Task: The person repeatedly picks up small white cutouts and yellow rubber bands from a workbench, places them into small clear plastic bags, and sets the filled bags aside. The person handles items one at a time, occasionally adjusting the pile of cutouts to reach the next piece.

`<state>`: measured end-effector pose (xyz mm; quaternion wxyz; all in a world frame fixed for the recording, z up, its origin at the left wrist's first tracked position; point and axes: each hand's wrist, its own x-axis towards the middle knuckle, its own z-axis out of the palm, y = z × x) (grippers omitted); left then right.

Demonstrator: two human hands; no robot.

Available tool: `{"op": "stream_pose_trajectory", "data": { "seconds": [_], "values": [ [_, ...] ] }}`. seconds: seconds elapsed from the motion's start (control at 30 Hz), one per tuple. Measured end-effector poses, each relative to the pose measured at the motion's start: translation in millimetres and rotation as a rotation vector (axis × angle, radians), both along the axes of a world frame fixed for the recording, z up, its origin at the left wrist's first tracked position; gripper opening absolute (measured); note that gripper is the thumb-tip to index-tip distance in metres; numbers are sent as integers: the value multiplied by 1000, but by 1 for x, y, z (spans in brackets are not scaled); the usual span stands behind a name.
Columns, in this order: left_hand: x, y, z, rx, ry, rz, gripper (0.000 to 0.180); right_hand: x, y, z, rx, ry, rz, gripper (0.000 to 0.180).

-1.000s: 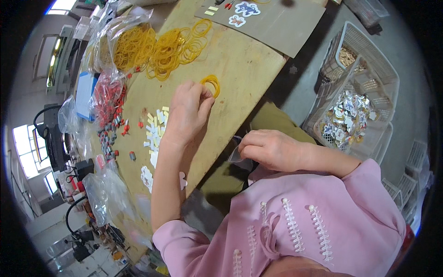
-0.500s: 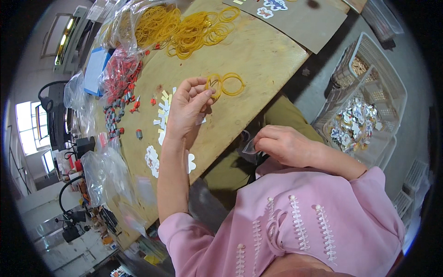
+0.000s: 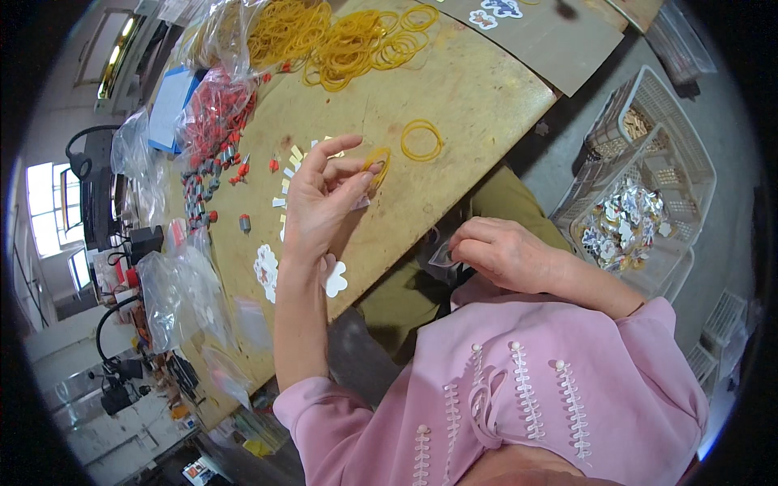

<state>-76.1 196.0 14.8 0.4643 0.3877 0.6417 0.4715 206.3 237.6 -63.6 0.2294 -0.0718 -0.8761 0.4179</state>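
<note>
A yellow rubber band [image 3: 378, 166] is pinched between the thumb and fingers of my left hand [image 3: 318, 206], raised over the wooden table [image 3: 478, 97]. One finger stretches out above the pinch. To its right a yellow loop [image 3: 422, 140] of the same kind lies by itself on the wood. My right hand [image 3: 515, 255] is over my lap by the table's near edge, its fingers closed on a clear plastic bag [image 3: 443, 253]. The bag's lower part is hard to make out. Small pale pieces [image 3: 296, 162] and white flower-shaped cutouts [image 3: 266, 274] lie around my left forearm.
A heap of yellow rubber bands [image 3: 340, 49] covers the far side. Red and grey small parts [image 3: 207, 182] lie left, beside a bag of red pieces [image 3: 217, 113]. Plastic baskets [image 3: 644, 89], one with shiny cutouts [image 3: 628, 223], stand at right. A grey board [image 3: 559, 49] lies far right.
My left hand has drawn the held rubber band slightly away from the loop beside it, and its upper finger has lifted. My right hand and bag have hardly moved.
</note>
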Motion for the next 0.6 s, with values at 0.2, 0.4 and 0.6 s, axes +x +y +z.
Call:
{"op": "stream_pose_trajectory", "data": {
  "seconds": [0.2, 0.4, 0.6],
  "values": [
    [13, -26, 15, -162, -330, -46, 42, 1, -1, 1, -2, -16, -7, 17],
    [32, -48, 3, -188, -599, -75, 37, 0, -5, 5, 19, -1, -4, 20],
    [32, -56, -1, -198, -567, -65, 36, -1, -8, 4, 26, -15, 11, 22]
  ]
}}
